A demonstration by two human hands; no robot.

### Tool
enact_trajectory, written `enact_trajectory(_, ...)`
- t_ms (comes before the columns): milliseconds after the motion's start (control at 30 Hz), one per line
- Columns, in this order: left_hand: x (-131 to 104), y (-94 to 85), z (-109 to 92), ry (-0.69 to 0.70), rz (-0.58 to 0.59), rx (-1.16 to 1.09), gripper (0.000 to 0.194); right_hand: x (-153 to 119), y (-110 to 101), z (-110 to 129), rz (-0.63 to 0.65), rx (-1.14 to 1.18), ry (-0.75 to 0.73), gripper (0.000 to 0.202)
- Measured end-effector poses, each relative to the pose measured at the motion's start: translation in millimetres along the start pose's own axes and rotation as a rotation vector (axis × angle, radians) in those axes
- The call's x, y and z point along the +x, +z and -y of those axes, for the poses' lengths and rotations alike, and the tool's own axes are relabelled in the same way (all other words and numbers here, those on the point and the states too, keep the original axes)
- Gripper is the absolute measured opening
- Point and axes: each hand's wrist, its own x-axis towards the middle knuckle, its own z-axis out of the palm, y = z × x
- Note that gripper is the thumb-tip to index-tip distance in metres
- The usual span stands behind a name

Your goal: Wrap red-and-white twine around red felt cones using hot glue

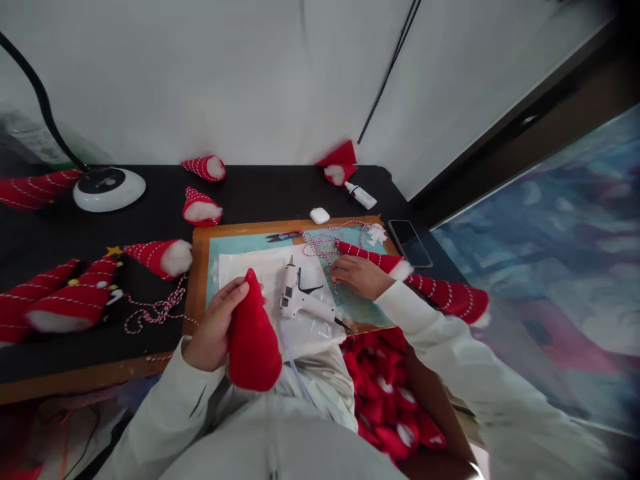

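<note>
My left hand [220, 323] grips a plain red felt cone [256, 350] near its tip, with the thumb in front and the wide end hanging down. Over the mat, my right hand [363, 275] has its fingers pinched on a red-and-white twisted cord [320, 241], which lies in loose loops behind it. Between the hands a white hot glue gun [300, 300] rests on a white cloth [240, 263], nozzle pointing away from me. A red cone wound with cord [370, 257] lies just behind my right hand.
More cord-wound cones [165, 258] stand or lie at the left. Snips [285, 236], a white case [320, 215], a small bottle [361, 196] and a phone [410, 243] lie farther back. A lamp base [109, 189] is at back left; a box of red pieces [445, 407] sits below right.
</note>
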Motion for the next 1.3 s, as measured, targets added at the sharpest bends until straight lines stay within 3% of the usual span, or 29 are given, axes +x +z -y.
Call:
enact_trajectory(100,0,-5.7,4,0.068,0.074,0.039,0.041,-2,-3,12,-0.146,0.035,0.112,0.018)
enact_trajectory(200,2,-9.7,8,0.289,0.27,0.193,0.026,5,-11,41,-0.324,0.125,0.21,0.021)
enact_trajectory(233,2,-9.2,9,0.377,0.34,0.275,0.021,10,-14,55,-0.363,0.2,0.223,0.022)
enact_trajectory(267,3,-7.6,9,0.456,0.399,0.358,0.017,16,-17,70,-0.398,0.433,0.236,0.02)
enact_trajectory(333,5,-0.9,7,0.557,0.497,0.481,0.012,30,-23,102,-0.362,0.804,0.23,0.019)
enact_trajectory(433,6,14.4,5,0.583,0.588,0.445,0.014,49,-28,142,-0.387,0.954,0.252,0.018)
enact_trajectory(500,5,23.8,5,0.548,0.555,0.294,0.017,58,-27,157,-0.472,0.931,0.261,0.014)
enact_trajectory(667,4,34.2,17,0.385,0.268,0.02,0.03,65,-13,165,-0.669,0.796,0.293,0.006)
enact_trajectory(867,2,34.1,21,0.277,0.121,0.001,0.036,50,2,172,-0.681,0.693,0.259,0.016)
enact_trajectory(967,1,31.7,19,0.291,0.06,0.001,0.036,42,19,180,-0.724,0.799,0.32,0.027)
enact_trajectory(1067,-1,29.2,23,0.33,0.042,0.045,0.037,42,36,183,-0.679,0.841,0.367,0.042)
enact_trajectory(1200,5,36.9,25,0.402,0.074,0.053,0.036,43,42,179,-0.693,0.866,0.347,0.024)
enact_trajectory(1300,16,42.3,-3,0.506,0.086,-0.08,0.03,38,37,173,-0.746,0.938,0.321,0.02)
